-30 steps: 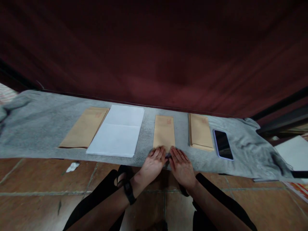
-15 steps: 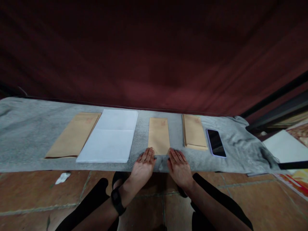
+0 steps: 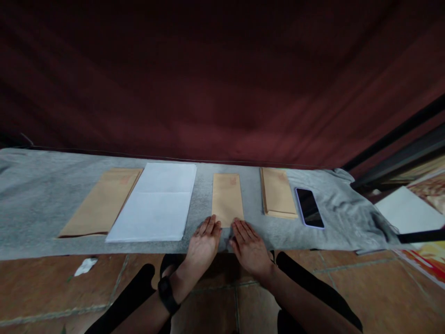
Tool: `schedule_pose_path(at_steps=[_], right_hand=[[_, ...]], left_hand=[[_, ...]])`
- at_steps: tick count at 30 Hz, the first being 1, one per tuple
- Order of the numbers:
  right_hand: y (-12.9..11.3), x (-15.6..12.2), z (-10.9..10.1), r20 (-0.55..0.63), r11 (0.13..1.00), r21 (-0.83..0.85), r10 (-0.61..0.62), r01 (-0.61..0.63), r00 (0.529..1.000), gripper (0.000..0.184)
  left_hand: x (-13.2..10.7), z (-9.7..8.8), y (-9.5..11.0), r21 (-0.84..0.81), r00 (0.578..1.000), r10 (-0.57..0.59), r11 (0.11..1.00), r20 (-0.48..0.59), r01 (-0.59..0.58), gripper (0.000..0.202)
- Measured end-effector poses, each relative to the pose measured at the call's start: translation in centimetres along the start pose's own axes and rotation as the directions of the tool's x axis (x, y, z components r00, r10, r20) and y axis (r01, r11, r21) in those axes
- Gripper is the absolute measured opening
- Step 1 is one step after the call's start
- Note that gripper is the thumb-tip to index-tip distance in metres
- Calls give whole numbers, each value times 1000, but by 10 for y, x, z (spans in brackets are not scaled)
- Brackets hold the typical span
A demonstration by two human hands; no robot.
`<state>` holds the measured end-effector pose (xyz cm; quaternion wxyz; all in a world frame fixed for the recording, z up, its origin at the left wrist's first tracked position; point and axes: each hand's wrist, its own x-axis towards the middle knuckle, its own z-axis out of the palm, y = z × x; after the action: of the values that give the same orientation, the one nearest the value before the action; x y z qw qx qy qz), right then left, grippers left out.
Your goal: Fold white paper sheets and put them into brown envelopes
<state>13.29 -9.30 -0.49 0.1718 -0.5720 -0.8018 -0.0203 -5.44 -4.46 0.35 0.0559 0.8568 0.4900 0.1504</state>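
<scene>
A brown paper envelope (image 3: 227, 197) lies flat on the grey cloth in front of me, with small reddish print near its top right corner. My left hand (image 3: 204, 241) rests at its lower left corner, fingers stretched out and flat. At the lower right corner, my right hand (image 3: 249, 243) lies with its fingertips over the envelope's bottom edge, fingers extended. Neither hand grips anything. Left of the envelope is a stack of white paper (image 3: 155, 204) with a crease across it. To the right lies a pile of brown envelopes (image 3: 278, 192).
More brown envelopes (image 3: 100, 202) lie at the left beside the white paper. A phone (image 3: 309, 207) in a light purple case is at the right. The grey cloth (image 3: 31, 195) ends near my knees. A dark red curtain (image 3: 222, 93) hangs behind; crumpled tissue (image 3: 85, 266) is on the tiled floor.
My right hand has slid a little left, onto the envelope's lower right corner. My left hand stays by the lower left corner. The view has shifted slightly.
</scene>
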Motion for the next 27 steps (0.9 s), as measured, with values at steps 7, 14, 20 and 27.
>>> schedule_pose_path(at_steps=[7,14,20,27], right_hand=[[0,13,-9,-14,1000,-9,15,-16,1000,37],[-3,28,-10,5,997,-73,24,-23,1000,26],[-5,30,-8,-2,993,-101,53,-53,999,24],[-3,35,-8,3,993,-76,90,-90,996,40]], left_hand=[[9,-9,7,-19,985,-148,989,-86,146,37],[25,0,3,-246,949,-307,927,-68,282,41],[42,-1,-13,-691,863,-492,586,110,422,62],[49,-19,-4,-897,861,-362,124,357,424,71]])
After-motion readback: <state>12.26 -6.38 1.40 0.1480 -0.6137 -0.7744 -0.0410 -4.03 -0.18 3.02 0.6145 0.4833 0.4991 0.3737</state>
